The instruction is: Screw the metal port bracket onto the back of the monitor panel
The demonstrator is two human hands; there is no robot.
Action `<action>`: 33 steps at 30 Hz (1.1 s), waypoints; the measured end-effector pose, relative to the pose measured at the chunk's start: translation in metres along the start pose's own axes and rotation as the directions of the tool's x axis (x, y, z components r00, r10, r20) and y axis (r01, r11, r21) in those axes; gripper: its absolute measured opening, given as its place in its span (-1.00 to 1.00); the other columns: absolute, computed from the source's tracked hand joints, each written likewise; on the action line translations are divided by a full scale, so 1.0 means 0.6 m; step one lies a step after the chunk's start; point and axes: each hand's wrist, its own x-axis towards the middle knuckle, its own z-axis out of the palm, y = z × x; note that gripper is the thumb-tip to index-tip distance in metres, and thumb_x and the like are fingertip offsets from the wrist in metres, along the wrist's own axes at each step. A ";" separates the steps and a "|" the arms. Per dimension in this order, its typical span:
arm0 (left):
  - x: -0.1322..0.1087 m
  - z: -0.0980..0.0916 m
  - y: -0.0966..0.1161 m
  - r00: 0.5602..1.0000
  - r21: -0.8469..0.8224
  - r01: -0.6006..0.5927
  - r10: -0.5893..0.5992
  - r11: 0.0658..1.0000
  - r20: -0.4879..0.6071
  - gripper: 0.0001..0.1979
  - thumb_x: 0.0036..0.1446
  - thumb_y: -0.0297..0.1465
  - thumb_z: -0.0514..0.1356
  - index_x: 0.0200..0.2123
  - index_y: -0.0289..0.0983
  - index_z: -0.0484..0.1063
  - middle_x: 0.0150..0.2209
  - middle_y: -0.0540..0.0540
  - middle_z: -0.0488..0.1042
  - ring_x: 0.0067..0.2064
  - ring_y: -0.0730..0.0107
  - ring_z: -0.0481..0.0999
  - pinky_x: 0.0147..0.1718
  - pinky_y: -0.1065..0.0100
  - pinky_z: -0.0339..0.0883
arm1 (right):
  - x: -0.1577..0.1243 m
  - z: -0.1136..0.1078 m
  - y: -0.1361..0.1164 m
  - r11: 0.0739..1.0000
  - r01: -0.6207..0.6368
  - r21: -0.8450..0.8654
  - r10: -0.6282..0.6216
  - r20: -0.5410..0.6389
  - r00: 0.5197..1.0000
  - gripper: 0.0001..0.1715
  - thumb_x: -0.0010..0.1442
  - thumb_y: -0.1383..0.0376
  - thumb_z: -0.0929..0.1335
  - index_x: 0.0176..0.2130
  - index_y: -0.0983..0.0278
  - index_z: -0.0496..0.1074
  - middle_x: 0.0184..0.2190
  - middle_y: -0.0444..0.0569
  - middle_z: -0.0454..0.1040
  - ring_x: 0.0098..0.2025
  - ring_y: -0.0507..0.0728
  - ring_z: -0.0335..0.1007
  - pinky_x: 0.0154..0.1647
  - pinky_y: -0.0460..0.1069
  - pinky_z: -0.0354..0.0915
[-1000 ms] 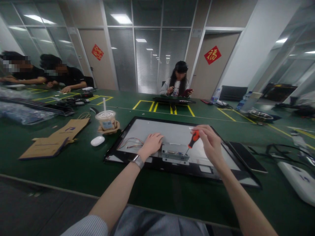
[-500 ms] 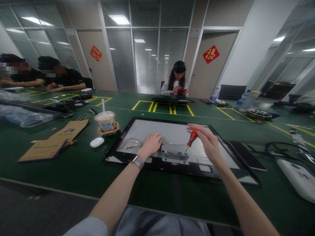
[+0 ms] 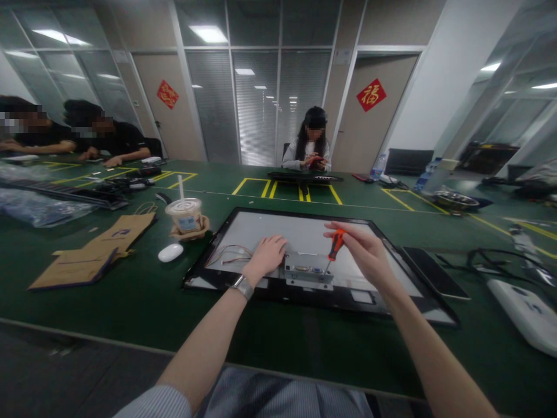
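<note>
An orange-and-black screwdriver (image 3: 336, 246) is tilted in my right hand (image 3: 364, 251), its handle between the thumb and fingers. The tip meets the connector face of a metal bracket (image 3: 308, 278) with ports. That bracket lies on a flat display panel (image 3: 256, 223) with a black frame and pale back. My left hand (image 3: 268, 255) rests flat on the panel, fingers stretched out, fingertips by the bracket's left end. Thin wires (image 3: 230, 253) run along the panel left of this hand.
Left of the panel are a lidded drink cup (image 3: 186, 216), a white mouse (image 3: 170, 252) and a brown paper bag (image 3: 93, 247). A phone-like black slab (image 3: 435, 273) and a white device (image 3: 524, 313) lie to the right. A person (image 3: 310, 142) sits opposite; others sit far left.
My right hand has shifted slightly left, and the screwdriver handle is a little lower and more upright. My left hand stays in place on the panel.
</note>
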 end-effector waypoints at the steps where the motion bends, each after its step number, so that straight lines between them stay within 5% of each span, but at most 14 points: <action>1: 0.000 0.000 0.000 1.000 0.001 -0.001 0.001 1.000 0.001 -0.57 0.41 -0.38 -0.05 0.27 -0.23 0.32 0.37 -0.20 0.27 0.39 0.12 0.25 0.36 -0.01 0.09 | -0.001 0.001 0.001 0.999 -0.019 0.040 0.019 -0.008 1.000 -0.68 0.28 0.12 0.42 0.01 0.05 0.61 -0.08 0.01 0.64 -0.09 0.25 0.59 -0.02 0.23 0.47; 6: -0.001 0.000 -0.001 1.000 0.003 -0.008 0.008 1.000 -0.001 -0.58 0.41 -0.39 -0.05 0.26 -0.21 0.32 0.37 -0.18 0.28 0.38 0.13 0.25 0.36 -0.01 0.09 | 0.001 0.010 0.000 1.000 0.022 0.020 -0.020 -0.119 0.993 -0.86 0.01 0.19 0.58 -0.34 0.11 0.65 -0.35 -0.05 0.58 -0.29 0.17 0.51 -0.27 0.11 0.50; 11: -0.001 0.000 -0.001 1.000 0.000 -0.004 0.004 1.000 -0.004 -0.57 0.41 -0.39 -0.05 0.27 -0.22 0.31 0.37 -0.19 0.27 0.39 0.14 0.25 0.37 -0.02 0.08 | 0.005 0.009 0.000 0.997 0.072 0.017 -0.068 -0.151 0.986 -0.85 -0.05 0.22 0.60 -0.42 0.10 0.60 -0.38 -0.08 0.46 -0.31 0.14 0.42 -0.38 0.06 0.43; 15: 0.000 0.001 -0.001 1.000 0.000 -0.002 0.002 1.000 -0.004 -0.58 0.41 -0.39 -0.05 0.27 -0.22 0.32 0.37 -0.20 0.27 0.38 0.13 0.25 0.37 -0.02 0.08 | 0.002 0.001 0.005 0.998 0.043 0.037 -0.039 -0.126 0.991 -0.90 0.05 0.21 0.56 -0.34 0.08 0.64 -0.31 -0.06 0.48 -0.23 0.15 0.43 -0.29 0.08 0.44; 19: 0.001 0.002 -0.001 1.000 0.006 -0.003 0.003 1.000 -0.006 -0.58 0.40 -0.39 -0.03 0.27 -0.21 0.32 0.37 -0.19 0.28 0.39 0.13 0.24 0.37 0.00 0.08 | 0.000 0.000 0.002 0.971 -0.103 0.215 0.096 0.044 0.994 -0.70 0.18 0.09 0.50 -0.07 0.03 0.63 -0.25 -0.05 0.60 -0.19 0.19 0.52 -0.12 0.18 0.46; 26: 0.001 0.003 -0.002 1.000 0.013 -0.015 0.015 1.000 -0.017 -0.58 0.42 -0.40 -0.05 0.27 -0.26 0.32 0.36 -0.21 0.29 0.38 0.11 0.26 0.36 0.01 0.10 | 0.001 0.013 -0.001 0.936 -0.099 0.337 0.089 0.046 0.995 -0.84 0.12 0.05 0.54 -0.32 0.03 0.64 -0.18 -0.10 0.57 -0.12 0.16 0.52 0.15 0.22 0.37; 33: 0.003 0.006 -0.004 1.000 0.015 -0.009 0.009 1.000 -0.011 -0.58 0.42 -0.39 -0.05 0.27 -0.23 0.32 0.37 -0.19 0.28 0.38 0.13 0.26 0.36 0.00 0.10 | -0.003 0.018 -0.003 0.907 -0.188 0.377 0.155 0.116 0.981 -0.75 0.22 0.01 0.47 -0.14 0.03 0.61 -0.28 -0.09 0.59 -0.17 0.18 0.52 0.12 0.26 0.36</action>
